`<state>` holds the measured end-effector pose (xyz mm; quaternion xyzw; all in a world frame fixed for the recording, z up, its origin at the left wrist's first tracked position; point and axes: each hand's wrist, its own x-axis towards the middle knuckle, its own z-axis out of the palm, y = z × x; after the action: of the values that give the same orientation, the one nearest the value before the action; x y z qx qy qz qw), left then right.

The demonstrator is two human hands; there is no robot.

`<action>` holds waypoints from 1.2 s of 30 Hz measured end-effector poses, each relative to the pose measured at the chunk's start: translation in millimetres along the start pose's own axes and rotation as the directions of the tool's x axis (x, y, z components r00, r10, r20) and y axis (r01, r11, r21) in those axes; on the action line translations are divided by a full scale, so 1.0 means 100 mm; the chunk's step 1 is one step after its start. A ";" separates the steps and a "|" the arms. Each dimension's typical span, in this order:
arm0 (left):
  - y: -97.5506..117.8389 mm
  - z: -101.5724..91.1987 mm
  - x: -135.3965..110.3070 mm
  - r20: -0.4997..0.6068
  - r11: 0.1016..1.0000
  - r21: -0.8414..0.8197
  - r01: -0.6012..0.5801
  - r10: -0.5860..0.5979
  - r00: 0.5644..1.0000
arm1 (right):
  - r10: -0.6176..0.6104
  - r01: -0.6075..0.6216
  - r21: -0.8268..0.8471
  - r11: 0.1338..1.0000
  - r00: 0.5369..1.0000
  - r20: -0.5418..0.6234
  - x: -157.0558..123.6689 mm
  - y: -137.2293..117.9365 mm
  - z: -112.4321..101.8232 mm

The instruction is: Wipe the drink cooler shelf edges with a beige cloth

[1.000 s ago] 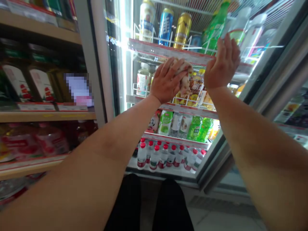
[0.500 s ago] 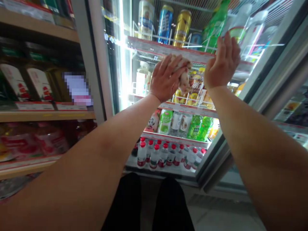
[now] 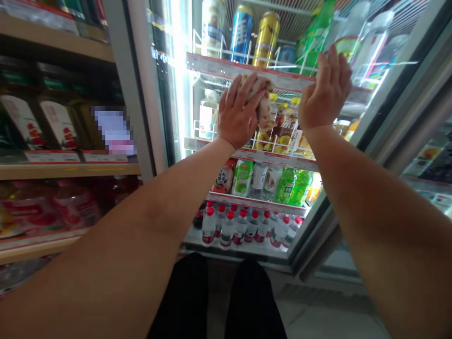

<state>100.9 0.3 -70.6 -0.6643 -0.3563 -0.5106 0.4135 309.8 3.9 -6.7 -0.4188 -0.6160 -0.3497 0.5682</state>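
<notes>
In the head view, my left hand (image 3: 237, 112) presses a bunched, light-coloured patterned cloth (image 3: 264, 106) against the glass door (image 3: 208, 75) of a lit drinks fridge. Its fingers lie over the cloth, which sticks out to their right. My right hand (image 3: 325, 94) is raised near the door's right side with its fingers up and slightly apart, holding nothing. Its palm faces the glass, and it looks to be resting there. Behind the left hand stand bottles with yellow caps (image 3: 285, 125); behind the right one, a green bottle (image 3: 314, 42).
Cans (image 3: 242, 30) line the upper fridge shelf, and several red-capped water bottles (image 3: 228, 230) stand at the bottom. To the left is a wooden shelf (image 3: 70, 170) with dark bottles. A metal door frame (image 3: 318, 245) runs along the right. My black-clad knees (image 3: 190, 292) are below.
My left hand has slid the cloth slightly left and up across the glass. My right hand has stayed in nearly the same place.
</notes>
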 end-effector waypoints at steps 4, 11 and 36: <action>-0.03 0.05 -0.04 0.134 0.937 -0.034 -0.348 0.349 0.927 | -0.008 0.010 -0.061 0.998 0.999 0.045 -0.01 0.00 -0.02; -0.01 0.04 -0.06 0.008 0.989 -0.028 -0.143 0.143 0.990 | -0.021 0.024 -0.081 0.996 0.999 0.039 -0.01 0.04 0.00; 0.03 0.01 -0.08 0.058 0.991 -0.012 -0.131 0.131 0.990 | -0.008 0.009 -0.007 1.000 0.999 0.053 -0.04 0.03 -0.02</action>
<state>101.8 -0.7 -79.2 -0.7027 -0.3219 -0.4641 0.4327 312.9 3.0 -10.7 -0.4274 -0.6315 -0.3430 0.5486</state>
